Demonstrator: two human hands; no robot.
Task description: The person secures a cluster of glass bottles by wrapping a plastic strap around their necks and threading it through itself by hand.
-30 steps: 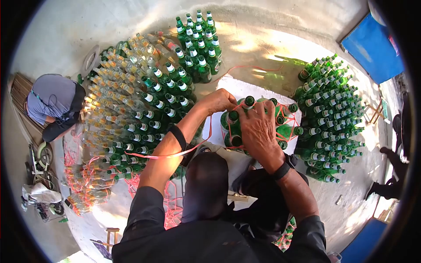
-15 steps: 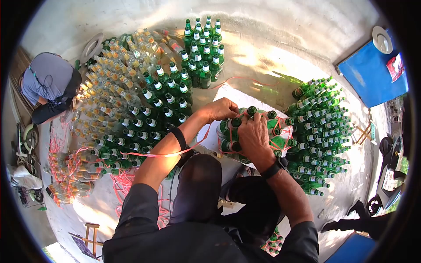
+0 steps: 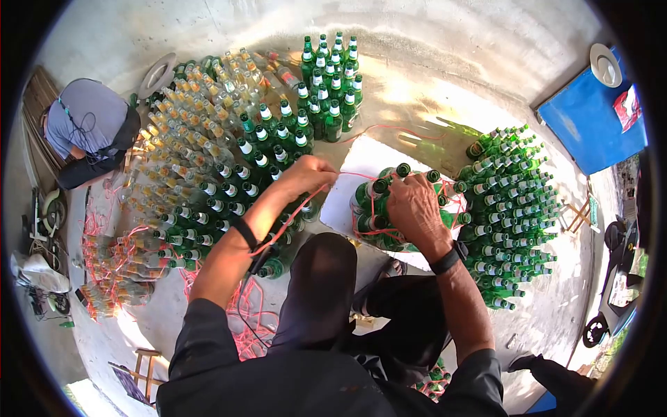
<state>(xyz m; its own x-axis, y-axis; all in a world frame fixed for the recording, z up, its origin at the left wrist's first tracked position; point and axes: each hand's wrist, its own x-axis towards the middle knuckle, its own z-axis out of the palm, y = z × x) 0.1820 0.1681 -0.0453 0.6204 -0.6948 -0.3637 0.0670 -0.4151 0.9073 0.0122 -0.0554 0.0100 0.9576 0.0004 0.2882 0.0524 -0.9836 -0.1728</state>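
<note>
A bundle of green glass bottles (image 3: 379, 224) stands on a white board (image 3: 335, 208) in front of me, with pink plastic twine wound around the necks and sides. My left hand (image 3: 306, 177) is closed on the pink twine (image 3: 356, 174), left of the bundle; one stretch runs from it to the bottles, and a loose length hangs past my forearm. My right hand (image 3: 417, 208) rests over the bottle tops, fingers bent and pressed together among the necks. Its fingertips are partly hidden, so what they pinch cannot be made out.
Many clear bottles (image 3: 184, 149) and green bottles (image 3: 267, 149) stand at left, more green bottles (image 3: 511, 208) at right. Tangled pink twine (image 3: 253, 323) lies by my legs. Another person (image 3: 90, 125) bends at far left. A blue board (image 3: 590, 118) leans at right.
My left hand has moved left, away from the bottle necks, drawing the twine out between it and the bundle. My right hand stays on the bottle tops.
</note>
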